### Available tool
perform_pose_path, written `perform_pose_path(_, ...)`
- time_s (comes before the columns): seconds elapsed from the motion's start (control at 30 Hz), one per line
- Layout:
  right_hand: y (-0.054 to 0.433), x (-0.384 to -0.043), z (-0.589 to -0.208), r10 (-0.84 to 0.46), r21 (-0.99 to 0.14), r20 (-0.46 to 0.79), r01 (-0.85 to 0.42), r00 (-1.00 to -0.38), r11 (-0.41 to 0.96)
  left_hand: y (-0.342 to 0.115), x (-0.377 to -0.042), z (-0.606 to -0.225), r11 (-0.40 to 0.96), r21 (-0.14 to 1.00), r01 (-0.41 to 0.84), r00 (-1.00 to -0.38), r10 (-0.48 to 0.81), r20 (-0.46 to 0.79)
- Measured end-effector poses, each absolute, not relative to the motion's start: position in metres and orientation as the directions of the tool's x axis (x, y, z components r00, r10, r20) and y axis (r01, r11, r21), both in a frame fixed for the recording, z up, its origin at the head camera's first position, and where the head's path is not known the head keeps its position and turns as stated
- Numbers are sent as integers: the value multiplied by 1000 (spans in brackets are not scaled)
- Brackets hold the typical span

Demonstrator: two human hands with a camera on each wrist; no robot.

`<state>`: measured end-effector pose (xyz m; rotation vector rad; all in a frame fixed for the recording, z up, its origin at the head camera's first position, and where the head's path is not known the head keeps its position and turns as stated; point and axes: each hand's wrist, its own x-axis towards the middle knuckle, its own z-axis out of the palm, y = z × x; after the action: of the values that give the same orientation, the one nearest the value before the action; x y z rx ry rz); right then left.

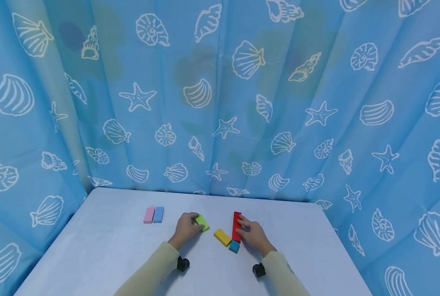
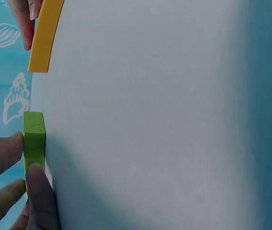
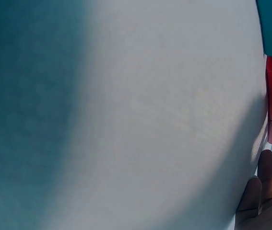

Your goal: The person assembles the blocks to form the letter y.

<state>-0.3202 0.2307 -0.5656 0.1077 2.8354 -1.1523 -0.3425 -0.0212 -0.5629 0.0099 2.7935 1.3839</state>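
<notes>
My left hand (image 1: 186, 227) pinches a light green block (image 1: 203, 223) between thumb and fingers, over the middle of the table. In the left wrist view the thumb lies along one side of the green block (image 2: 34, 134), with fingertips on the other. My right hand (image 1: 254, 234) holds a long red block (image 1: 236, 227) at its right side, fingertips and thumb spaced along it. A teal block (image 1: 234, 246) sits at the near end of the red one. A yellow block (image 1: 222, 237) lies slantwise just left of these, between the hands.
A pink block (image 1: 149, 215) and a blue block (image 1: 158, 214) lie side by side at the back left of the white table (image 1: 105, 238). A blue curtain (image 1: 220, 102) with white shell prints hangs behind the table and along its sides.
</notes>
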Motion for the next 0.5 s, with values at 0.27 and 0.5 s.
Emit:
perform_pose_path(0.27, 230, -319, -563, 24, -698, -108, 93, -994, 710, -22, -342, -565, 621, 783, 1, -1000, 8, -5)
perform_pose_path(0.5, 232, -320, -564, 30, -704, -108, 98, -994, 704, -22, -341, -564, 605, 796, -20, -1000, -9, -18)
